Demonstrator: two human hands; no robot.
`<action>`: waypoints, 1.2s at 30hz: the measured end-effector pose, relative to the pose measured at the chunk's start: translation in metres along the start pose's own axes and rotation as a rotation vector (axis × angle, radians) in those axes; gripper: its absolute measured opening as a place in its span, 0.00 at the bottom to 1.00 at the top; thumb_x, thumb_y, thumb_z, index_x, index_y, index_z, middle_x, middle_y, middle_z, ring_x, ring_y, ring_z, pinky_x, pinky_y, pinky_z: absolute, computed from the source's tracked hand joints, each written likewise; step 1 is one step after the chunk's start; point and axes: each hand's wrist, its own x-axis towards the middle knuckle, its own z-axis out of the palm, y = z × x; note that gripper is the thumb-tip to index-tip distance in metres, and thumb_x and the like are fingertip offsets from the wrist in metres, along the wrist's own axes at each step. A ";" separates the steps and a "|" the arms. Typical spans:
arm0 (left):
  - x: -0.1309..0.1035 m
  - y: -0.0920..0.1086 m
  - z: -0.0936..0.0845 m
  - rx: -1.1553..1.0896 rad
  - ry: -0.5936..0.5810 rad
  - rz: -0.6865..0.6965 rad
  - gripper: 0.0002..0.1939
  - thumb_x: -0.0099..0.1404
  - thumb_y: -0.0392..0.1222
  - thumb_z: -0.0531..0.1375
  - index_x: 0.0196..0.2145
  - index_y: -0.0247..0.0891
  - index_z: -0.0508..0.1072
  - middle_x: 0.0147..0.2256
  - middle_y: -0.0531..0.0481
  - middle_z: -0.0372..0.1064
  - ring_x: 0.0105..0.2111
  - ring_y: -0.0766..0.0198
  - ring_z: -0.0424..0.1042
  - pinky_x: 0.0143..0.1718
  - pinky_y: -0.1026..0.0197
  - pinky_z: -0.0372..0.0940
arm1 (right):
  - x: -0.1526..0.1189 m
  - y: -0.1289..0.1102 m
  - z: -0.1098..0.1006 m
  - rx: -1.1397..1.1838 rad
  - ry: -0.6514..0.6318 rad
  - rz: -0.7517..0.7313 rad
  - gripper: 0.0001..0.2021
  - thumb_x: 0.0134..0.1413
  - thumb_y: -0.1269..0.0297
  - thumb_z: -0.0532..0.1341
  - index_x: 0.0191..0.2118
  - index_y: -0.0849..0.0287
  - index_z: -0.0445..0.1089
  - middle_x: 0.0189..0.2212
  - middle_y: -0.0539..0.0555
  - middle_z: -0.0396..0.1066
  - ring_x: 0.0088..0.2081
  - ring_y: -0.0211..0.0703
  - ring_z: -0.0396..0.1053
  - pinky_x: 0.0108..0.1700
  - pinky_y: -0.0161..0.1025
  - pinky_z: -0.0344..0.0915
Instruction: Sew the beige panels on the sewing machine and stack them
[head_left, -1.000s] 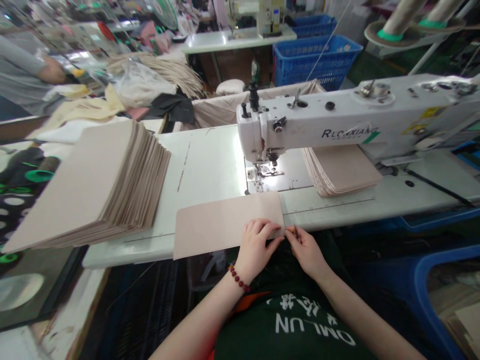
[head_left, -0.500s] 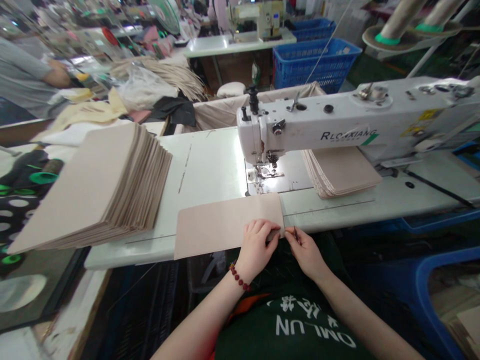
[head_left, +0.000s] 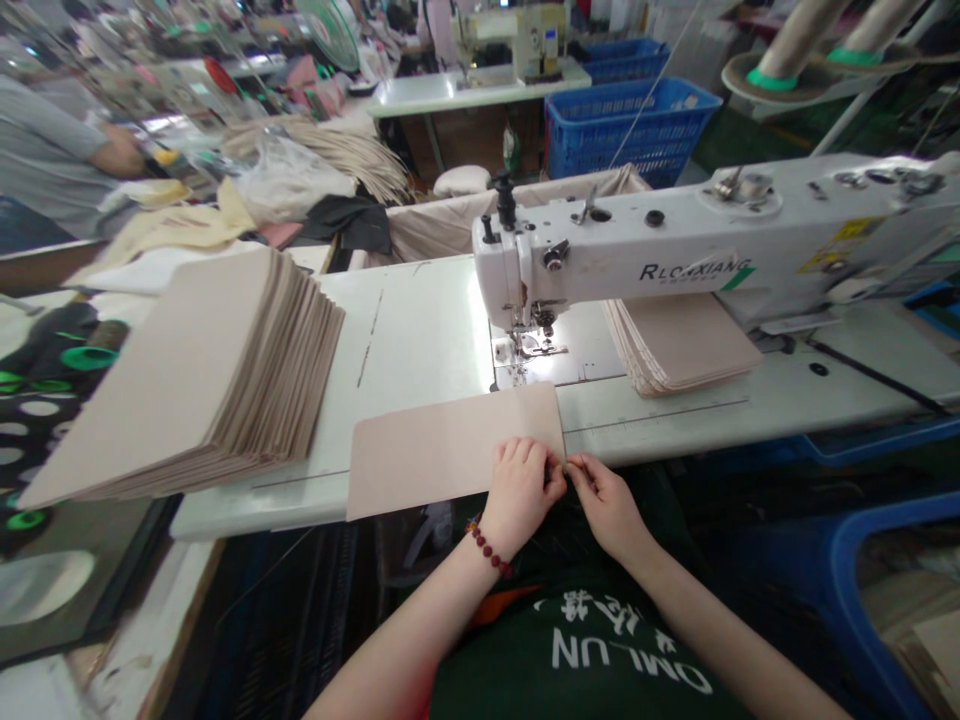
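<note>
A beige rectangular panel [head_left: 427, 450] with rounded corners lies along the front edge of the sewing table, its near side overhanging a little. My left hand [head_left: 521, 495] rests on the panel's near right part, fingers curled and thumb and forefinger pinched at its edge. Close beside it, my right hand [head_left: 607, 505] is closed in a pinch at the panel's right edge, by the near corner. What sits between those right fingertips is too small to make out. Just beyond the panel stands the needle area of a white sewing machine [head_left: 675, 240].
A tall stack of beige panels [head_left: 165, 350] stands on the left. Under the machine arm lies a smaller stack [head_left: 694, 345]. Blue baskets [head_left: 626, 125] are behind, and a blue bin [head_left: 847, 560] is at lower right. Thread cones [head_left: 795, 45] stand upper right. Another person's arm [head_left: 112, 150] shows far left.
My left fingers have curled in closer to the panel's edge, and my right fingertips have turned in. A small dark pointed piece visible in my right hand before is now mostly hidden.
</note>
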 end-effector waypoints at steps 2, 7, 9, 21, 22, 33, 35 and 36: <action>0.001 -0.001 -0.002 -0.027 0.000 -0.014 0.06 0.61 0.31 0.59 0.32 0.39 0.64 0.33 0.49 0.65 0.38 0.56 0.65 0.44 0.52 0.60 | 0.001 -0.002 0.000 0.002 0.017 0.001 0.14 0.65 0.56 0.53 0.39 0.57 0.72 0.34 0.53 0.75 0.35 0.44 0.70 0.39 0.38 0.65; -0.003 -0.009 -0.021 -0.182 -0.014 -0.041 0.06 0.63 0.31 0.57 0.31 0.39 0.63 0.33 0.49 0.65 0.38 0.58 0.65 0.42 0.55 0.62 | 0.003 -0.003 -0.001 0.002 0.034 0.033 0.15 0.64 0.54 0.54 0.39 0.58 0.73 0.33 0.53 0.75 0.32 0.44 0.69 0.37 0.38 0.64; -0.006 -0.013 -0.032 -0.201 -0.057 0.013 0.05 0.64 0.33 0.56 0.32 0.39 0.64 0.33 0.50 0.65 0.37 0.59 0.65 0.41 0.56 0.62 | 0.004 -0.002 -0.002 0.003 0.033 0.045 0.15 0.64 0.53 0.54 0.39 0.58 0.73 0.31 0.53 0.74 0.31 0.44 0.68 0.36 0.38 0.64; 0.003 -0.107 -0.084 0.134 -0.056 -0.110 0.35 0.66 0.53 0.60 0.64 0.38 0.54 0.61 0.37 0.56 0.62 0.46 0.55 0.60 0.46 0.53 | 0.004 0.000 -0.005 -0.007 0.019 0.025 0.15 0.65 0.53 0.53 0.41 0.58 0.71 0.34 0.52 0.72 0.34 0.43 0.68 0.40 0.37 0.64; 0.005 -0.114 -0.087 0.164 -0.082 -0.126 0.40 0.64 0.55 0.62 0.66 0.37 0.52 0.61 0.36 0.57 0.61 0.45 0.56 0.60 0.46 0.53 | 0.005 0.000 -0.006 -0.011 0.028 0.013 0.15 0.65 0.53 0.53 0.41 0.58 0.70 0.35 0.52 0.72 0.36 0.44 0.68 0.41 0.37 0.63; -0.012 -0.086 -0.143 0.063 -0.166 -0.269 0.15 0.72 0.50 0.51 0.30 0.41 0.62 0.30 0.53 0.65 0.29 0.62 0.67 0.31 0.61 0.60 | 0.027 -0.007 -0.025 -0.171 -0.058 -0.091 0.15 0.64 0.51 0.53 0.42 0.55 0.71 0.35 0.52 0.75 0.37 0.47 0.71 0.40 0.39 0.65; -0.018 -0.083 -0.191 0.094 0.008 -0.354 0.15 0.72 0.52 0.50 0.30 0.41 0.62 0.25 0.56 0.62 0.26 0.64 0.65 0.30 0.64 0.59 | 0.030 -0.007 -0.030 -0.221 -0.158 -0.101 0.15 0.63 0.51 0.54 0.41 0.54 0.73 0.34 0.53 0.76 0.36 0.48 0.72 0.40 0.40 0.66; -0.019 -0.086 -0.219 0.137 0.133 -0.403 0.16 0.71 0.53 0.51 0.31 0.41 0.63 0.25 0.57 0.62 0.27 0.65 0.65 0.31 0.65 0.58 | 0.031 -0.008 -0.032 -0.239 -0.186 -0.111 0.15 0.63 0.51 0.55 0.40 0.53 0.73 0.34 0.53 0.77 0.36 0.49 0.73 0.39 0.40 0.66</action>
